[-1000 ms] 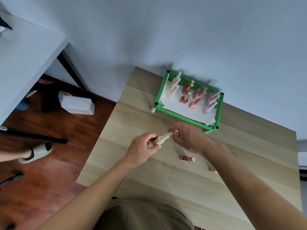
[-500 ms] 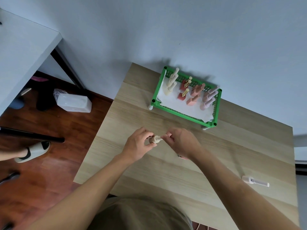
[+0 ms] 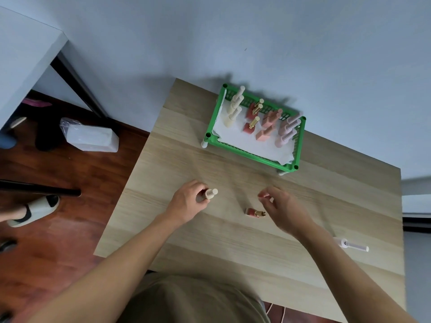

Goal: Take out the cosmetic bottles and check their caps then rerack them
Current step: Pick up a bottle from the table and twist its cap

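Observation:
My left hand (image 3: pixel 190 202) grips a cream cosmetic bottle (image 3: pixel 211 193) just above the wooden table (image 3: pixel 177 127), cap end pointing right. My right hand (image 3: pixel 282 207) hovers apart from it, fingers loosely curled with nothing seen in them. A red bottle with a gold cap (image 3: pixel 254 212) lies on the table under my right fingers. A pale bottle (image 3: pixel 352 245) lies near the right edge. The green rack (image 3: pixel 249 155) at the back holds cream (image 3: pixel 234 110), red (image 3: pixel 250 120), coral (image 3: pixel 267 128) and pink (image 3: pixel 285 131) bottles on white paper.
The table stands against a pale wall. To the left are a white desk (image 3: pixel 25 57) with a black leg, a wrapped white box (image 3: pixel 89 136) on the wooden floor, a black pole (image 3: pixel 39 190) and a slippered foot (image 3: pixel 32 209).
My right hand has let go of the cream bottle's cap end and moved right. The left hand keeps the bottle. The red bottle, hidden half a second ago, shows again.

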Demonstrator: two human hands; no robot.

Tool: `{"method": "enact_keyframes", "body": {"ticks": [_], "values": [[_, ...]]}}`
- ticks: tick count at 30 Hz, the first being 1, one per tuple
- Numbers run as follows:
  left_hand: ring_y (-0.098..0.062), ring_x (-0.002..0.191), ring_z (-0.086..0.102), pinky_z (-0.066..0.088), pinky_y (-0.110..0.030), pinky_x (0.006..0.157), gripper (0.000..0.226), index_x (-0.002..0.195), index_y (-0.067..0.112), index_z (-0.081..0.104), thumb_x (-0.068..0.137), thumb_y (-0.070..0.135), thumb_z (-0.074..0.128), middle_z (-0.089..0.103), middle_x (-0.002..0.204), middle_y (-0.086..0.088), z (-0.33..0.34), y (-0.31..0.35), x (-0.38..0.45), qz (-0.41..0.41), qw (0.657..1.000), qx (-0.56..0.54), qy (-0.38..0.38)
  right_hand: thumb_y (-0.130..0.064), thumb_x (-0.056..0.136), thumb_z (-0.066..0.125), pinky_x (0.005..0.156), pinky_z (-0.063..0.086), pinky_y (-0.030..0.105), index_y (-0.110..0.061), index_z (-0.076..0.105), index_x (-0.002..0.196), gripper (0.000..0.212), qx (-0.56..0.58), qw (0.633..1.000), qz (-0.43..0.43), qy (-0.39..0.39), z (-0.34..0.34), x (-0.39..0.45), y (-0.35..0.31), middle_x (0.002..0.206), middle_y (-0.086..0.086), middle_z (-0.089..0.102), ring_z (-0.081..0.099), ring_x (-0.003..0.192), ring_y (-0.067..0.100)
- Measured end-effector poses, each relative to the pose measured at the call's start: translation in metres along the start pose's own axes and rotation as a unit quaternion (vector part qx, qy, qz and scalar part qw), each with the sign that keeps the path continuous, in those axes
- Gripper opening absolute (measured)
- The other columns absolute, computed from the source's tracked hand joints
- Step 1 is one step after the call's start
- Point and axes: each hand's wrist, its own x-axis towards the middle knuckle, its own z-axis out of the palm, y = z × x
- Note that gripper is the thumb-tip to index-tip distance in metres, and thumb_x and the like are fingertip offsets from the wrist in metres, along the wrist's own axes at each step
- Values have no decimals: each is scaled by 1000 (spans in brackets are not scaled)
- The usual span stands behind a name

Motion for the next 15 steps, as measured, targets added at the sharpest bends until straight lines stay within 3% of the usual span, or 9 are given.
{"method": "enact_keyframes", "body": {"ticks": [6, 11, 15], "values": [[-10, 84, 58, 53, -33, 80, 28, 105, 15, 72, 78, 13, 80, 62, 96, 3, 2, 0, 2, -11, 1000, -13, 2, -35, 97, 59, 68, 43, 23, -26, 67, 104, 15, 22, 1000, 0, 17, 10, -19, 18, 106, -10, 63, 55, 72, -6], [-12, 91, 64, 54, -35, 84, 39, 112, 14, 68, 76, 15, 83, 63, 102, 4, 0, -1, 0, -33, 999, -17, -5, -52, 87, 65, 69, 44, 19, -30, 64, 112, 33, 21, 1000, -5, 16, 21, -26, 21, 104, -16, 57, 50, 73, -13], [-9, 80, 58, 51, -29, 74, 34, 94, 21, 59, 73, 22, 85, 59, 91, 11, -3, -3, -10, -51, 998, 1, 22, -51, 84, 71, 71, 47, 23, -34, 62, 114, 36, 19, 1000, -2, 17, 28, -27, 24, 104, -16, 57, 50, 74, -8]]}}
